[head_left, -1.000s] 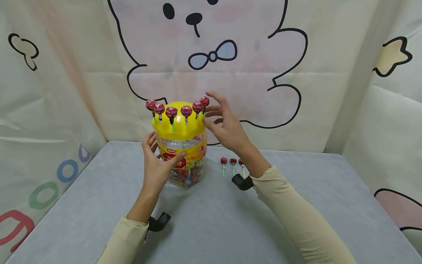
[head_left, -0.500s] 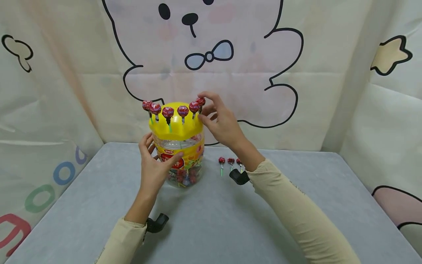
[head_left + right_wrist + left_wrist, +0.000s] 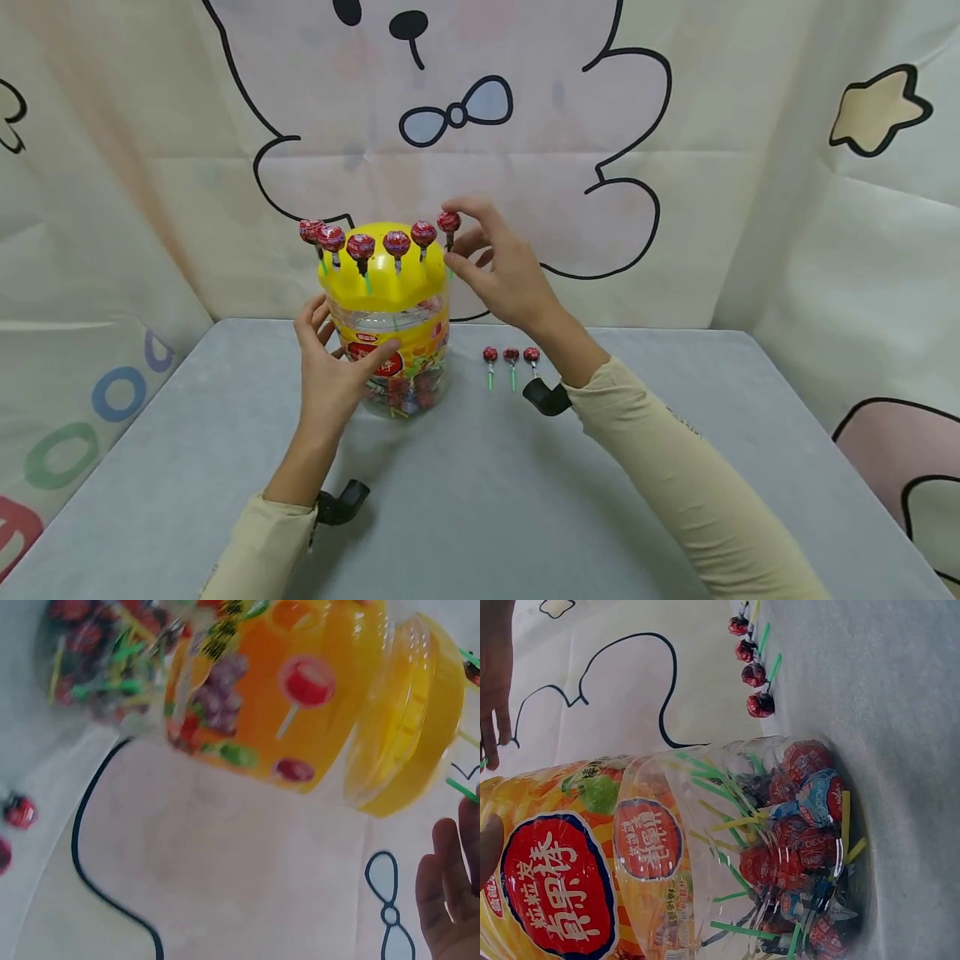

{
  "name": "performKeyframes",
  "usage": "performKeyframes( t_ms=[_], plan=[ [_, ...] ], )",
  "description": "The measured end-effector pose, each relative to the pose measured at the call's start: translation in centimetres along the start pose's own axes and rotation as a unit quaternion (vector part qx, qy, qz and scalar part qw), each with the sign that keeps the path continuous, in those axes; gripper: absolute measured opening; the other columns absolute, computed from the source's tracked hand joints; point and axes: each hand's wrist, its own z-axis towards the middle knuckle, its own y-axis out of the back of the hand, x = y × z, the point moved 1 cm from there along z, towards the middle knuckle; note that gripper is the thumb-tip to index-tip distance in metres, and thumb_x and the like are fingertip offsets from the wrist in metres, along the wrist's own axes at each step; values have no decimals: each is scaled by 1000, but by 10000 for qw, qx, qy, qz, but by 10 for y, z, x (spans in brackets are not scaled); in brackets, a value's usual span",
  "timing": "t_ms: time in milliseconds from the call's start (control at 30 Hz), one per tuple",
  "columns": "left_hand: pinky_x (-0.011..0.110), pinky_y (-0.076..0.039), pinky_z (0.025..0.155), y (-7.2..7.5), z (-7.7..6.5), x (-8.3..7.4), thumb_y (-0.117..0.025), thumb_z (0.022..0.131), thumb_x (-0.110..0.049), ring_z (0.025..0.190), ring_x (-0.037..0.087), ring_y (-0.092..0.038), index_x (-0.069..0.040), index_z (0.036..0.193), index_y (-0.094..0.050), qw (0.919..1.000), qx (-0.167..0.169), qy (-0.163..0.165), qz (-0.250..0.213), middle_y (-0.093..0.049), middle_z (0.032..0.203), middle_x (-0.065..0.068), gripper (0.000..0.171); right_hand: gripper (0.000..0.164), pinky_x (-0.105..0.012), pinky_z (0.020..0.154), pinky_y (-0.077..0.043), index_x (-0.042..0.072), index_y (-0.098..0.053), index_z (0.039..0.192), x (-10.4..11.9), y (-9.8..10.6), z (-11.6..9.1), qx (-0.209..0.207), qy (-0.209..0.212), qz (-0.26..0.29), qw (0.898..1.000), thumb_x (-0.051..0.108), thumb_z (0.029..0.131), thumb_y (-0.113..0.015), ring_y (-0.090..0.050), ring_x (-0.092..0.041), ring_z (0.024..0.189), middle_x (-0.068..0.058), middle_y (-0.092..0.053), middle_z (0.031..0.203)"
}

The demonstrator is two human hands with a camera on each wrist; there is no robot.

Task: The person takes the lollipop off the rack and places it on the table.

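Left hand (image 3: pixel 330 385) grips candy jar (image 3: pixel 420 346), thumb spread from fingers; right hand (image 3: pixel 504 271) pinches lollipop (image 3: pixel 448 222) at rim of yellow lid (image 3: pixel 384 290); loose lollipops (image 3: pixel 512 356) lie on grey table (image 3: pixel 465 500).

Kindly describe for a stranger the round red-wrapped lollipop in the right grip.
Find the clear plastic jar. Round red lollipops line its yellow lid. Just right of them, in the head view, is your lollipop, the only one the right grip holds.
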Motion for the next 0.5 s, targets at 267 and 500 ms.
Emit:
performKeyframes(
  t_ms=[267,500],
  plan=[
    [55,-36,114,0,3,-5,-83,82,-30,144,24,-29,-29,151,-18,10000,23,-51,18,-32,154,2,94,55,-37,85,-55,27,-43,145,-14,19,-25,26,-418,-31,9991,18,96,-67,-64,-17,91,-5,-69,102],
    [55,-37,113,3,0,-3,-84,80,-30,143,23,-29,-29,151,-18,10000,47,54,1,-33,153,0,96,56,-37,86,-51,29,-44,145,-36,32,-53,206,-1091,95,9938,19,95,-68,-64,-18,93,-6,-70,100]
  ],
)
